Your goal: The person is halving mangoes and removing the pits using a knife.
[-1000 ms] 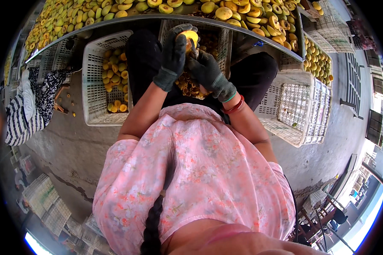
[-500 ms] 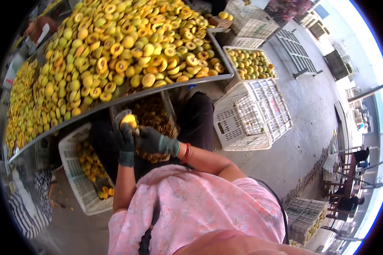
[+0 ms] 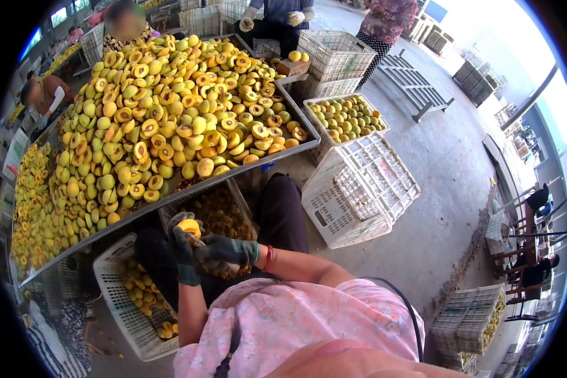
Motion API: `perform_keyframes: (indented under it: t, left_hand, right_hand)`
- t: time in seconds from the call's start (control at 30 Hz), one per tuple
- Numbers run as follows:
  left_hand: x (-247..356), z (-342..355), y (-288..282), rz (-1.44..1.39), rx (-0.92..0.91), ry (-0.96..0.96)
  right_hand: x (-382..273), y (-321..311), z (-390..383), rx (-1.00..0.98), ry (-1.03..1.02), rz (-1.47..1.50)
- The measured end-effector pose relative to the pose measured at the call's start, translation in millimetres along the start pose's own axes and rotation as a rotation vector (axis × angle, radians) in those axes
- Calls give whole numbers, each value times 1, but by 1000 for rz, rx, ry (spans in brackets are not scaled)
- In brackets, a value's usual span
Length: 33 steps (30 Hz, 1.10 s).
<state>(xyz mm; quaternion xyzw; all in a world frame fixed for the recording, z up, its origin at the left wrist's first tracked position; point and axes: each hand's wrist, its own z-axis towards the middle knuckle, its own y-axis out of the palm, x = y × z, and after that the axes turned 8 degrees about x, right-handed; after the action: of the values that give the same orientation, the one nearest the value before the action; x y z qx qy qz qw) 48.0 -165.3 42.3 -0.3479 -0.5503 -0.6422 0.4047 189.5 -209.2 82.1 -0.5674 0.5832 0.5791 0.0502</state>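
My left hand (image 3: 182, 251), in a dark glove, holds a cut yellow fruit (image 3: 189, 228) upright. My right hand (image 3: 227, 251), also gloved, grips a small metal tool (image 3: 198, 240) against that fruit; its tip is partly hidden. Below both hands, between my dark-trousered legs, sits a crate (image 3: 244, 208) containing dark brown cut pieces. A white crate (image 3: 111, 280) with yellow fruit halves stands by my left leg. In front of me, a metal-rimmed table (image 3: 269, 155) carries a large heap of halved fruit (image 3: 151, 107).
Co-workers (image 3: 271, 19) are across the table and at left (image 3: 50, 94). A person in patterned clothes (image 3: 384, 25) stands beyond. Crates (image 3: 368, 189) and a fruit-filled crate (image 3: 346, 116) are at right, with a metal rack (image 3: 416, 85) behind and stacked crates (image 3: 469, 321) lower right.
The view has swung up and rightward, bringing the heap and co-workers into sight; my hands now appear lower and further left. The fruit stays in my left hand, the tool in my right.
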Motion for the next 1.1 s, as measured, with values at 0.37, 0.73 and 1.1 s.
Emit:
perform_keyframes:
  t: [0.37, 0.73, 1.1]
  left_hand:
    - [70, 21, -138, 1113, 699, 558]
    - [4, 105, -32, 1298, 85, 698]
    - [-132, 181, 30, 1614, -262, 230]
  right_hand:
    - [68, -30, 50, 389, -589, -662]
    - [35, -24, 16, 474, -294, -444]
    - [46, -62, 20, 631, -198, -607]
